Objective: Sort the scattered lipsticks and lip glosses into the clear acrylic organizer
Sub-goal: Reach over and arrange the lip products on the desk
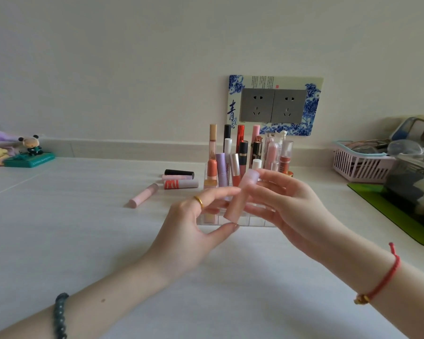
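A pink lip gloss tube [240, 195] with a pale frosted cap is held tilted in the air in front of the clear acrylic organizer [255, 222]. My right hand [287, 206] grips it between fingers and thumb. My left hand [194, 228] is beside its lower end, fingers spread and relaxed, the index fingertip close to the tube. The organizer holds several upright lipsticks and glosses [242, 152]. On the table to its left lie a black lipstick [179, 172], a pale pink tube [176, 177], a grey tube with orange stripes [181, 184] and a pink tube [143, 195].
A pink basket [360, 167] and a dark container [414, 182] on a green mat [387, 206] stand at the right. Small figurines [30, 150] sit at the far left. A wall socket plate [274, 105] is behind the organizer.
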Tool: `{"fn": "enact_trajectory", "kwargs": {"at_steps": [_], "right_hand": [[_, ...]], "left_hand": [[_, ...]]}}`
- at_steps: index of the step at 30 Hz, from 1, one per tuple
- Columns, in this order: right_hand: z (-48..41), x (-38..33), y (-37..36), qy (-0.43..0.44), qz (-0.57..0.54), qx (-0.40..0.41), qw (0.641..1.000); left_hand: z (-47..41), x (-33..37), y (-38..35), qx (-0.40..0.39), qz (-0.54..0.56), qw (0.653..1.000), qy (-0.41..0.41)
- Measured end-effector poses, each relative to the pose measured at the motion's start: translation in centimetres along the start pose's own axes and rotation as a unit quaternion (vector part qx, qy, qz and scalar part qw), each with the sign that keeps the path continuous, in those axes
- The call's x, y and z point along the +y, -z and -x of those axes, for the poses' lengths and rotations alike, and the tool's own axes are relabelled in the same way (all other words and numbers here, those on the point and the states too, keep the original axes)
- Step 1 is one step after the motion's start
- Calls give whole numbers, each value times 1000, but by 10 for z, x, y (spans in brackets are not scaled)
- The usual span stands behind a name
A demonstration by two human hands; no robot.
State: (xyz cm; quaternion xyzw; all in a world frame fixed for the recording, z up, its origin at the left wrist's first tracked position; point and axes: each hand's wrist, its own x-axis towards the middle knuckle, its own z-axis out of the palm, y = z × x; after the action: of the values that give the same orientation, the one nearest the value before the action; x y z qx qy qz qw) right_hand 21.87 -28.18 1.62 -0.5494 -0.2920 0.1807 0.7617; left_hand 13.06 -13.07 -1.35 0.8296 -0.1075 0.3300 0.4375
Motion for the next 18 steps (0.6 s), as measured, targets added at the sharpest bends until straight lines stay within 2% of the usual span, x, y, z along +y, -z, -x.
{"fn": "enact_trajectory", "kwargs": {"at_steps": [3, 7, 12, 18], "right_hand": [[-10, -5, -2, 6, 21, 6, 1000], [-24, -8, -7, 81, 112, 39, 990], [-37, -7, -15, 202, 268, 48, 941], [-45, 9, -12, 225, 326, 58, 917]], "left_hand": [[-11, 2, 0, -5, 44, 998, 34], [-30, 8, 2, 3, 86, 995, 54], [-52, 8, 6, 27, 96, 990, 100], [-48, 2, 0, 26, 80, 989, 121]]}}
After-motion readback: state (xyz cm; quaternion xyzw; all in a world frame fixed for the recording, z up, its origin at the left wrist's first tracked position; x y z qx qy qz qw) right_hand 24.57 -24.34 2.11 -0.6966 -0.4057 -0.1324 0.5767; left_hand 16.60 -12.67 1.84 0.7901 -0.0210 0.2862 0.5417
